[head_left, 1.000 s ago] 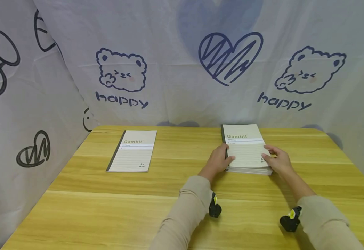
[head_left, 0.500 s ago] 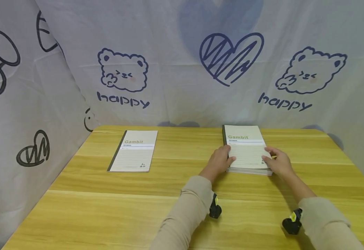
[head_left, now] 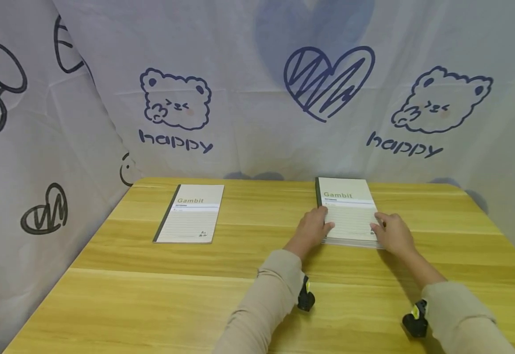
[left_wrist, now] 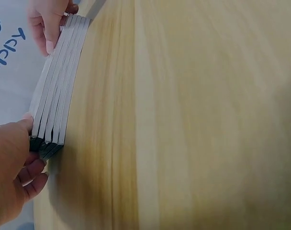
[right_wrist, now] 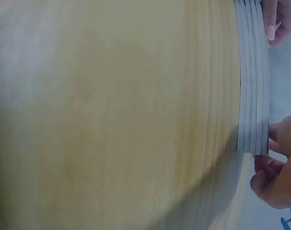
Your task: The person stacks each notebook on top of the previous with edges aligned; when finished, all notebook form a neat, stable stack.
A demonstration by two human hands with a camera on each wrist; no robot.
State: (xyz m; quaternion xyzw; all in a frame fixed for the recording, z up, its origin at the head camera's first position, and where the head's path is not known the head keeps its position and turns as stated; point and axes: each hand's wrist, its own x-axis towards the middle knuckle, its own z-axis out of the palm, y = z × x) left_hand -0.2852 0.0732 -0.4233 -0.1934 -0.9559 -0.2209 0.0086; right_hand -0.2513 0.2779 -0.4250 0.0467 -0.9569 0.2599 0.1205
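Note:
Several Gambit notebooks lie in a stack (head_left: 349,216) at the back right of the table, white covers up with dark spines on the left. My left hand (head_left: 311,229) grips the stack's spine side, thumb on the top cover and fingers down along the spines. At the opposite side, my right hand (head_left: 395,236) holds the edge near the front corner, its thumb on the cover. Both wrist views show the layered page edges (left_wrist: 59,81) from the front, roughly flush. Another notebook (head_left: 190,216) of the same kind lies alone at the left.
The wood-grain table (head_left: 160,305) runs up to a white curtain (head_left: 248,123) with drawn bears and hearts, close behind the stack. A second curtain side (head_left: 80,187) hangs along the left. Each sleeve cuff carries a small black camera (head_left: 306,295).
The top notebook has settled back and down, lining up more closely with those beneath it. My right fingers have drawn in along its edge. The lone notebook has stayed put.

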